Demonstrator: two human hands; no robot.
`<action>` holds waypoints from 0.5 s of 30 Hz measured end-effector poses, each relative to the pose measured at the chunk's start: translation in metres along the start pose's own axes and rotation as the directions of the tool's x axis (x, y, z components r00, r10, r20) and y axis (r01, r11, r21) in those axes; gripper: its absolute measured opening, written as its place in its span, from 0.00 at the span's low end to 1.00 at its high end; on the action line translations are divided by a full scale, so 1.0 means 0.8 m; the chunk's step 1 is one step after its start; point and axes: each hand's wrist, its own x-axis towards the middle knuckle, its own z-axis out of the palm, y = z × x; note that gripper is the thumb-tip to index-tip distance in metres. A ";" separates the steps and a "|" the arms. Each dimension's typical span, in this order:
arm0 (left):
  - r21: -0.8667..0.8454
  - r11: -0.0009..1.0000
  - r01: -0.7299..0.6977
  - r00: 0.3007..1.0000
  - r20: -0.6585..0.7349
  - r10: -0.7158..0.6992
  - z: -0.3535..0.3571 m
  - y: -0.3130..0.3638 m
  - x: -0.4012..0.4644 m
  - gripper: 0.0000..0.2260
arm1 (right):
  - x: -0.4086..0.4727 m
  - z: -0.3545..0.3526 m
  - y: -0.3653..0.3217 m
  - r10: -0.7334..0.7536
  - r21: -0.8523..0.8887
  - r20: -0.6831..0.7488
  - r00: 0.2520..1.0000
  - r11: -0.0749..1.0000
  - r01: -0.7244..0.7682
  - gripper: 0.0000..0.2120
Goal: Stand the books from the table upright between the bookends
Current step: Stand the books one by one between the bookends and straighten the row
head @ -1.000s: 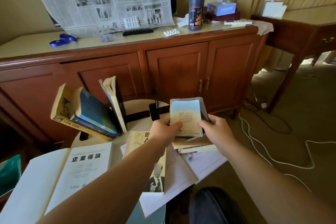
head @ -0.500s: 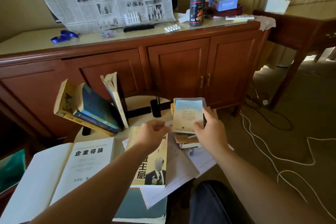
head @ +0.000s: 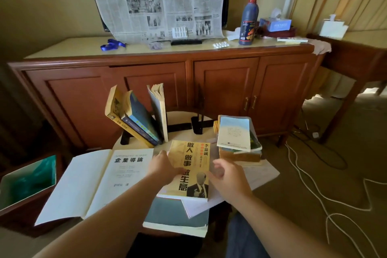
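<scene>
Your left hand (head: 165,168) grips the left edge of the yellow book (head: 189,170), lying flat on the table (head: 182,134). Right hand (head: 229,178) beside its right edge, fingers loosely curled, empty. 3 books (head: 138,119) lean at the left bookend (head: 125,139).

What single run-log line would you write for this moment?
phase: reaching | left hand on yellow book | right hand open beside it | three books leaning at bookend | stack untouched
</scene>
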 end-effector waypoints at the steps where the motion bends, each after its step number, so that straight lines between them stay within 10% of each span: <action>1: -0.023 1.000 0.014 1.000 0.020 -0.014 -0.003 0.002 -0.004 0.32 | 0.000 0.004 -0.003 0.035 0.022 0.064 0.997 0.999 -0.036 0.12; 8: -0.313 0.946 0.087 0.990 0.132 -0.048 -0.005 -0.004 -0.014 0.28 | 0.003 0.018 -0.013 0.118 0.095 0.135 0.984 0.987 -0.131 0.16; 15: -0.797 0.562 0.222 0.938 0.332 0.099 -0.047 -0.035 -0.006 0.26 | 0.023 0.036 -0.043 0.086 0.218 0.169 0.982 0.968 -0.122 0.27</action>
